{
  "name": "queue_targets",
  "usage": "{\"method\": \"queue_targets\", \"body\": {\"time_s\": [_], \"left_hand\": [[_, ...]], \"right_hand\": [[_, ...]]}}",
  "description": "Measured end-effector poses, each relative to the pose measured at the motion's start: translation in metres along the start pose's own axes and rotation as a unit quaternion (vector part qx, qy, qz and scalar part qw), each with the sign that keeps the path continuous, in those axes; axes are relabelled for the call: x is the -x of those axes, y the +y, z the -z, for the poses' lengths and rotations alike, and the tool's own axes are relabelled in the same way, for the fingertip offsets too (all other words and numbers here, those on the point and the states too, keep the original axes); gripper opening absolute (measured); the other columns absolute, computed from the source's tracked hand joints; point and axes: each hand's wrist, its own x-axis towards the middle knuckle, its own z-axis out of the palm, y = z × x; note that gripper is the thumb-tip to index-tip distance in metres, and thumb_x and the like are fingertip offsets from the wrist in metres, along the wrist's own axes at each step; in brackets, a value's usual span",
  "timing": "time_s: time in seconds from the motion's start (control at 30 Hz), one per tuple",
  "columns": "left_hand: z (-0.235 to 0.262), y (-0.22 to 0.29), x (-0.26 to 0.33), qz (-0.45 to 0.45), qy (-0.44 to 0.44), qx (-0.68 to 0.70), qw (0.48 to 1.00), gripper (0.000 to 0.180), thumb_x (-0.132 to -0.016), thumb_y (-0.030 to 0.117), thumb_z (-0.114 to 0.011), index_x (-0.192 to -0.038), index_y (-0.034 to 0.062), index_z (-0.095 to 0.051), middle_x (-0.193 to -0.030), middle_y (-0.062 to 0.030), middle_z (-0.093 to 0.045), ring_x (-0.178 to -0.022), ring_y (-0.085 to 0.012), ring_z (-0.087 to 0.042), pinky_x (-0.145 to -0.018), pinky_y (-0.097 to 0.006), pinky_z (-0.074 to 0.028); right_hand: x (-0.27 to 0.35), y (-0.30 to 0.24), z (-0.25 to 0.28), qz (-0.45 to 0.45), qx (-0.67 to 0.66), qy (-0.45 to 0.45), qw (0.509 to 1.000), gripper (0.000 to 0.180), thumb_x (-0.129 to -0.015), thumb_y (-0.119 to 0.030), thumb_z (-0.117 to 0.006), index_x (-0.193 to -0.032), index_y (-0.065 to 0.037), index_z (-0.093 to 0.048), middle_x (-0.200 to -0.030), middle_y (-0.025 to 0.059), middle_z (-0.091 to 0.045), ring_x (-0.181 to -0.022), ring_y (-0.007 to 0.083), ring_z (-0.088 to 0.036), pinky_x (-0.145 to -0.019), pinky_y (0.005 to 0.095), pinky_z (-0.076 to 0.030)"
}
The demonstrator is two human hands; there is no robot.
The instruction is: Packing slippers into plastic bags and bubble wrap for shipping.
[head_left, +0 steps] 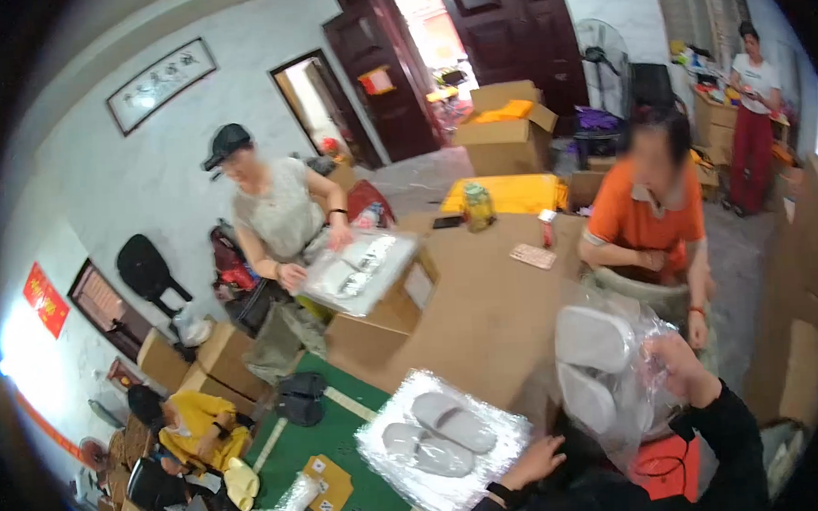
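Observation:
My right hand (681, 367) pinches the edge of a clear plastic bag (637, 336) on the right. Inside the bag is a pair of pale grey slippers (598, 338), one above the other. Lower down, my left hand (534, 462) is open with its fingers stretched out and holds nothing. It is beside a stack of clear plastic bags (391, 441) at the table's near side. On top of this stack lies another pair of grey slippers (439, 431), side by side and tilted.
Brown cardboard (486, 307) covers the table beyond the green mat (316, 427). A jar (479, 206) and a phone (532, 256) stand or lie there. Across, a person in a cap (277, 207) handles bagged slippers; a person in orange (647, 215) sits at right. Dark slippers (302, 398) lie left.

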Motion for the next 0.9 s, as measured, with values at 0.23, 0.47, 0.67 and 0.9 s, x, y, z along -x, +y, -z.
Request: {"method": "queue_targets", "body": {"time_s": [0.23, 0.47, 0.67, 0.9], "left_hand": [[0.031, 0.043, -0.056, -0.021, 0.021, -0.082, 0.996, 0.060, -0.081, 0.033, -0.063, -0.127, 0.0019, -0.043, -0.130, -0.0269, -0.040, -0.116, -0.0416, -0.043, -0.096, -0.043, -0.038], [-0.004, 0.056, -0.119, -0.113, 0.025, -0.116, 0.987, 0.083, -0.070, 0.040, -0.072, -0.135, 0.0042, -0.033, -0.137, -0.0276, -0.029, -0.126, -0.0430, -0.030, -0.102, -0.048, -0.029], [-0.009, 0.079, -0.181, -0.161, -0.011, -0.212, 0.964, 0.100, -0.064, 0.039, -0.077, -0.140, 0.0058, -0.021, -0.143, -0.0227, -0.022, -0.129, -0.0393, -0.027, -0.105, -0.050, -0.025], [-0.021, 0.068, -0.196, -0.099, -0.232, -0.286, 0.924, 0.041, -0.065, 0.024, -0.070, -0.100, 0.0027, -0.060, -0.086, -0.0149, -0.065, -0.084, -0.0308, -0.061, -0.080, -0.044, -0.043]], "right_hand": [[0.046, -0.041, 0.036, 0.058, -0.049, 0.037, 0.996, 0.014, -0.085, -0.013, -0.057, -0.089, 0.000, -0.059, -0.075, 0.0060, -0.061, -0.063, 0.0134, -0.059, -0.056, 0.0287, -0.049], [0.108, -0.047, 0.090, 0.055, 0.014, 0.128, 0.990, 0.023, -0.084, -0.016, -0.059, -0.098, 0.002, -0.059, -0.082, 0.0041, -0.063, -0.068, 0.0101, -0.059, -0.063, 0.0252, -0.048], [0.118, -0.047, 0.109, 0.052, 0.045, 0.175, 0.982, 0.017, -0.084, -0.017, -0.058, -0.084, 0.000, -0.061, -0.075, 0.0022, -0.062, -0.064, 0.0085, -0.056, -0.059, 0.0240, -0.045], [0.076, -0.063, 0.089, 0.086, 0.046, 0.166, 0.981, 0.016, -0.086, -0.017, -0.056, -0.087, -0.002, -0.061, -0.074, -0.0016, -0.059, -0.065, 0.0074, -0.055, -0.058, 0.0226, -0.044]]}}
